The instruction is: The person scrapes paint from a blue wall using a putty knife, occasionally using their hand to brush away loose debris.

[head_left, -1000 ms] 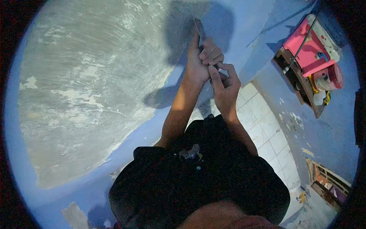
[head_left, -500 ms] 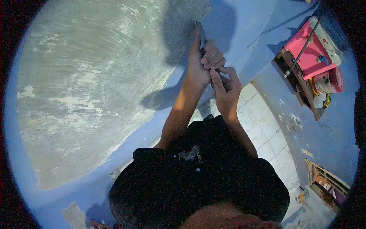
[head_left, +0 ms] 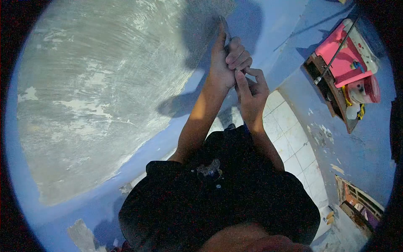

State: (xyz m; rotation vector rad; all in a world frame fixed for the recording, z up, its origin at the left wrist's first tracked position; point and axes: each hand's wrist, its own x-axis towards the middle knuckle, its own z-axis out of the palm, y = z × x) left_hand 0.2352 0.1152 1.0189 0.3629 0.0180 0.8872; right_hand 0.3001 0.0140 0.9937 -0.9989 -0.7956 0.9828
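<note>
My left hand [head_left: 225,63] is raised near the wall with its fingers curled round a scraper [head_left: 225,27]. The thin, flat grey blade sticks up past the thumb, edge-on to me; the handle is hidden in the palm. Just below and to the right, my right hand [head_left: 250,90] touches the left hand, thumb and forefinger pinched at the heel of the grip. What lies between those fingertips, if anything, is too small to make out. Behind the blade, the blue wall bears a large bare grey patch [head_left: 96,92] with whitish flakes and curved scrape marks.
On the right wall a wooden shelf [head_left: 331,96] carries a pink plastic holder [head_left: 341,54], a clear tub with a red rim [head_left: 363,90] and small items. A dark rod [head_left: 338,48] slants across it. White floor tiles [head_left: 289,134] lie below; a window grille [head_left: 361,199] is at lower right.
Both hands and the scraper have shifted slightly up and to the right in view. Their grip looks the same.
</note>
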